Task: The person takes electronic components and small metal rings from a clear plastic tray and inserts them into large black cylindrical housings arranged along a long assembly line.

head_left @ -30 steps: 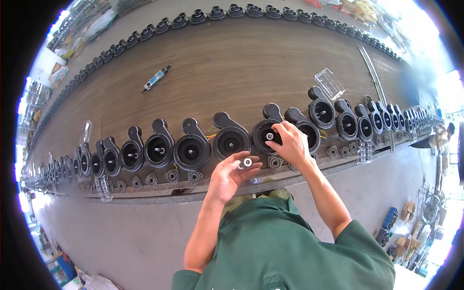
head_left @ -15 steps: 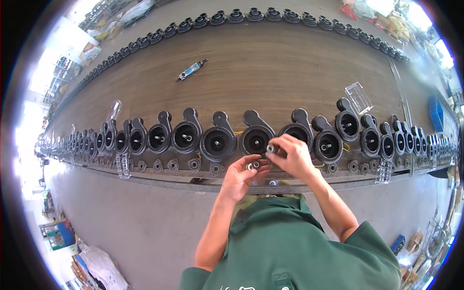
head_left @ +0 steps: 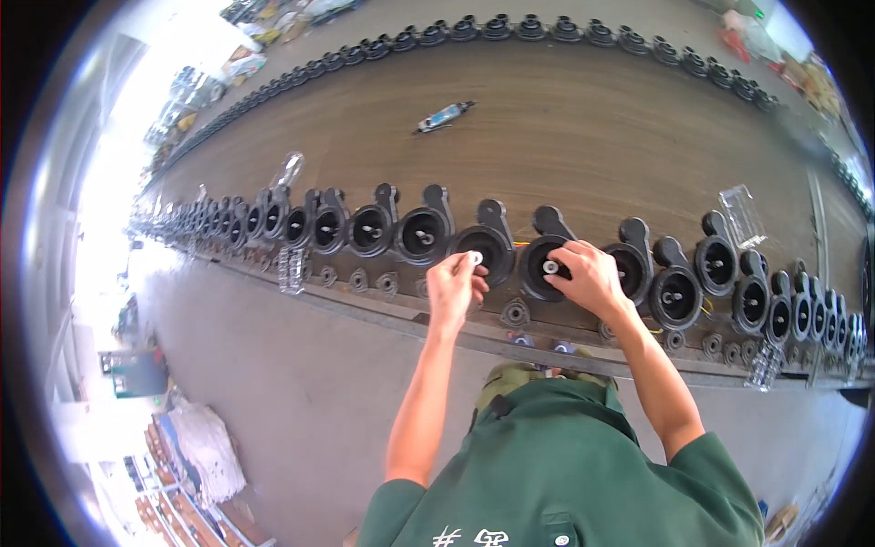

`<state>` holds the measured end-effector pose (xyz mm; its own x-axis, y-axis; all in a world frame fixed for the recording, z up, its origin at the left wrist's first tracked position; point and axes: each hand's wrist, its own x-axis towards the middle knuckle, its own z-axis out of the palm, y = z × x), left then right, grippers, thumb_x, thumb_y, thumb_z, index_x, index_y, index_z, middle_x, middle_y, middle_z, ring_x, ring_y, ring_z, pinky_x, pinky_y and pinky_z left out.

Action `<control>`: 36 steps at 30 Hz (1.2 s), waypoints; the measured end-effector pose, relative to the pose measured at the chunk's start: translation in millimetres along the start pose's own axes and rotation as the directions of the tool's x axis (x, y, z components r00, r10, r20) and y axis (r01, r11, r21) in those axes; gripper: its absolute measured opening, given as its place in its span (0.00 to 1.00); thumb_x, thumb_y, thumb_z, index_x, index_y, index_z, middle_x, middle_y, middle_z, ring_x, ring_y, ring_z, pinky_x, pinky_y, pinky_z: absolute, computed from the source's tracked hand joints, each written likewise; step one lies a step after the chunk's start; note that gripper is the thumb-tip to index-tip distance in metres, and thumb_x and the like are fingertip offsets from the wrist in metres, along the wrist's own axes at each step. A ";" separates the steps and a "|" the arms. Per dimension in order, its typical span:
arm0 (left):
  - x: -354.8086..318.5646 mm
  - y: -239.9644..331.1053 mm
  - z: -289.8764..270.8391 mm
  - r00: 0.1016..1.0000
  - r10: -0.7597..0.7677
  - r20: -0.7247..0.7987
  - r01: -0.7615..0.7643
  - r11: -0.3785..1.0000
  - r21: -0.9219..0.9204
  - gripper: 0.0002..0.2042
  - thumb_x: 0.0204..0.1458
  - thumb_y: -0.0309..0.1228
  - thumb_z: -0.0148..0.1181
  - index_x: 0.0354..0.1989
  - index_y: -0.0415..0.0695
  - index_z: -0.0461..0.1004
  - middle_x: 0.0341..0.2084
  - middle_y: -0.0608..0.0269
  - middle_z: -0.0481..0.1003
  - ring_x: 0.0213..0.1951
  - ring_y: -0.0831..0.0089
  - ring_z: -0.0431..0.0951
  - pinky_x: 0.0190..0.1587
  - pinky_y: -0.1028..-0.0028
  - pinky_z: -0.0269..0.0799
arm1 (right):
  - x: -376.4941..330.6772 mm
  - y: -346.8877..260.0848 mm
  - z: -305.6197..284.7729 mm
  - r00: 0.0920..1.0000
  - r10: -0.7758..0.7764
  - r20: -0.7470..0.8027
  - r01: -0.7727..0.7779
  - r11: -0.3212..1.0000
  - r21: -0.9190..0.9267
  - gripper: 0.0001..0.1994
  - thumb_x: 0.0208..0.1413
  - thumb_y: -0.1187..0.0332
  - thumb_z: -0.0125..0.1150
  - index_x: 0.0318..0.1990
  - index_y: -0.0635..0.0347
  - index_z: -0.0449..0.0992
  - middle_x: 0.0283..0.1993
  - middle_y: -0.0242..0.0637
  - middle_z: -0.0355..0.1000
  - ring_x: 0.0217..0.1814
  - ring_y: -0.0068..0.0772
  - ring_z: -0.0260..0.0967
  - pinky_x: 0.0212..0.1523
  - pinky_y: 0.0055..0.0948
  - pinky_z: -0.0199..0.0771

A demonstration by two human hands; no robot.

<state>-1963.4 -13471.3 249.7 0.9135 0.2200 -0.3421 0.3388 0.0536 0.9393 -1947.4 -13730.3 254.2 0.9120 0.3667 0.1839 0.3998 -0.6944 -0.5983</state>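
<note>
Between the thumb and fingertips of my left hand is a small pale ring, held at the front of a round black housing. My right hand pinches another small ring, with a dark hole in its middle, over the opening of the neighbouring black housing. Both rings look like small bearings, but their exact kind is too small to tell. Whether the right ring touches the pin inside that housing is hidden by my fingers.
Housings with upright metal pins, such as this one, line the table's near side. Flat dark plates lie along the front edge. Clear plastic trays stand among them. A blue-grey power tool lies mid-table; more black parts line the far edge.
My view has swung, so the table appears shifted to the right. My hands have moved apart, each carrying a ring; the right one has come over a housing, the left up to the one beside it.
</note>
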 end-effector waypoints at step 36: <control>32.4 36.7 -135.4 0.738 -0.159 0.656 0.478 0.809 -0.342 0.21 0.69 0.41 0.47 0.52 0.32 0.72 0.44 0.42 0.79 0.42 0.54 0.83 0.43 0.63 0.83 | -39.8 -177.8 81.9 0.822 0.504 -0.267 -0.464 0.863 0.199 0.11 0.50 0.71 0.72 0.41 0.61 0.80 0.37 0.37 0.76 0.31 0.33 0.74 0.32 0.30 0.75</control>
<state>-1951.8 -13330.3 276.6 0.7680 -0.4847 -0.4186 0.6338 0.4812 0.6056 -2062.2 -13570.8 289.3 0.9751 -0.2138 0.0582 -0.0964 -0.6460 -0.7572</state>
